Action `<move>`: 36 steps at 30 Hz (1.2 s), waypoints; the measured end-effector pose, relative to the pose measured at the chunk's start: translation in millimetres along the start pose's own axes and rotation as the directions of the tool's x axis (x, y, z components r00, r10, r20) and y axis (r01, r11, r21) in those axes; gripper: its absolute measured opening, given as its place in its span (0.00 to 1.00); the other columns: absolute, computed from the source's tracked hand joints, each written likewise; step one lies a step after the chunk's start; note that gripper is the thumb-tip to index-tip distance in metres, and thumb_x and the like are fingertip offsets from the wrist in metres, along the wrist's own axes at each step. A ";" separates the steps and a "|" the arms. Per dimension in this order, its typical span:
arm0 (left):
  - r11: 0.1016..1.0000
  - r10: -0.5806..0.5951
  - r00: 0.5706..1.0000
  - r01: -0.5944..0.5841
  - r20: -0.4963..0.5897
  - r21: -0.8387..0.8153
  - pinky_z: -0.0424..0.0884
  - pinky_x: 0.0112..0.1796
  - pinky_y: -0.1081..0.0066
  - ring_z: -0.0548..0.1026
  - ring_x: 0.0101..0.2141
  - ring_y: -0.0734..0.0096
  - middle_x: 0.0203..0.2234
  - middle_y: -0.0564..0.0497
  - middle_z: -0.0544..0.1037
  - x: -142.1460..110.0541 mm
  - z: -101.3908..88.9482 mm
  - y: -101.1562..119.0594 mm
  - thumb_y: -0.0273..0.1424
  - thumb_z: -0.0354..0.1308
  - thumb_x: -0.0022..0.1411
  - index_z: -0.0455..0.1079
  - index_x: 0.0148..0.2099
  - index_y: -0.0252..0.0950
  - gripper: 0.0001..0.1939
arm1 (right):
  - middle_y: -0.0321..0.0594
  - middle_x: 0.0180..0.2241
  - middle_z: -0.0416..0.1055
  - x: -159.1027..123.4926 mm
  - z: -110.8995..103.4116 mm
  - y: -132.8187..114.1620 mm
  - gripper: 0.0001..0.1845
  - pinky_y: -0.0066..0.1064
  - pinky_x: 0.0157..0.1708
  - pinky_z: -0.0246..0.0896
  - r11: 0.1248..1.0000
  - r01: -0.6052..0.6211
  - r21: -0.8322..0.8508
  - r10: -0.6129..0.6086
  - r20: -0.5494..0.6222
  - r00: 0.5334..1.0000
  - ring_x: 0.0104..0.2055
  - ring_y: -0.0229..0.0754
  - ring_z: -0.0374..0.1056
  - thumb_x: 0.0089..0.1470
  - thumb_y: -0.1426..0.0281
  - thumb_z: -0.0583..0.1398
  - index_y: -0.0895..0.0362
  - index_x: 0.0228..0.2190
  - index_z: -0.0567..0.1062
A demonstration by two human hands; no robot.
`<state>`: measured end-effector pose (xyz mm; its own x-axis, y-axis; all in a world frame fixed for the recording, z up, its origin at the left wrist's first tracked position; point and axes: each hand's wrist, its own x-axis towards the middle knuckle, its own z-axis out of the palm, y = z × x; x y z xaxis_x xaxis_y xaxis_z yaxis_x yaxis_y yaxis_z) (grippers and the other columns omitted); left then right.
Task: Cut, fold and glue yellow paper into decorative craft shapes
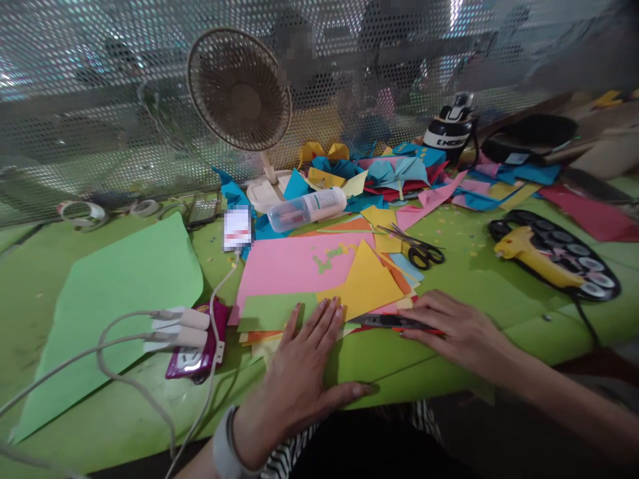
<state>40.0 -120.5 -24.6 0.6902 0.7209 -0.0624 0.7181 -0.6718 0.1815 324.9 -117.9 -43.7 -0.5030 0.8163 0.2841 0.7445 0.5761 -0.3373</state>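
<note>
My left hand (pixel 314 359) lies flat with its fingers spread, pressing on a green sheet of paper (pixel 274 309) and the corner of a yellow sheet (pixel 367 283). In my right hand (pixel 456 332) is a utility knife (pixel 384 321), dark with some red along its handle. Its tip points left along the lower edge of the yellow sheet, close to my left fingertips. Beneath these sheets lies a larger pink sheet (pixel 284 263) bearing small green and yellow scraps. Black-handled scissors (pixel 424 254) lie partly open beyond the yellow sheet.
At left, a large green sheet (pixel 130 286) lies beside a purple power strip (pixel 200 356) with plugs and white cables. Behind are a fan (pixel 239 90), a clear bottle (pixel 307 207), colored paper pieces (pixel 399 173) and a black bottle (pixel 449 130). A yellow glue gun (pixel 539 256) rests at right.
</note>
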 end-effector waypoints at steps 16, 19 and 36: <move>0.991 -0.030 0.999 0.033 0.025 -0.133 0.39 0.60 0.51 0.43 0.63 0.59 0.65 0.44 0.43 -1.0 -6.8 -0.4 0.57 0.43 0.56 0.25 0.66 0.38 0.48 | 0.41 0.34 0.71 5.5 6.9 -3.4 0.14 0.34 0.37 0.66 1.000 0.013 0.000 -0.013 0.014 1.000 0.37 0.42 0.67 0.57 0.62 0.56 0.53 0.43 0.73; 0.990 -0.016 1.000 0.019 0.021 -0.141 0.40 0.60 0.50 0.44 0.63 0.58 0.64 0.44 0.44 -1.2 -6.9 -2.0 0.57 0.44 0.56 0.25 0.66 0.38 0.48 | 0.41 0.34 0.71 8.1 8.8 -5.5 0.14 0.34 0.37 0.66 1.000 0.007 -0.014 -0.007 -0.002 1.000 0.36 0.41 0.67 0.58 0.62 0.56 0.52 0.43 0.73; 0.993 -0.057 0.997 0.062 -0.051 0.099 0.34 0.59 0.50 0.51 0.61 0.57 0.63 0.47 0.51 -17.0 -8.2 -21.2 0.55 0.42 0.59 0.35 0.67 0.41 0.41 | 0.40 0.36 0.72 -17.1 -21.0 42.0 0.12 0.34 0.36 0.66 0.994 -0.083 0.073 0.095 -0.172 0.980 0.38 0.43 0.70 0.54 0.63 0.59 0.50 0.42 0.73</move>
<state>12.3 -117.2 -19.3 0.6425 0.7660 -0.0221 0.7649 -0.6393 0.0793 374.1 -108.5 -43.9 -0.3470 0.8477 0.4013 0.7496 0.5078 -0.4244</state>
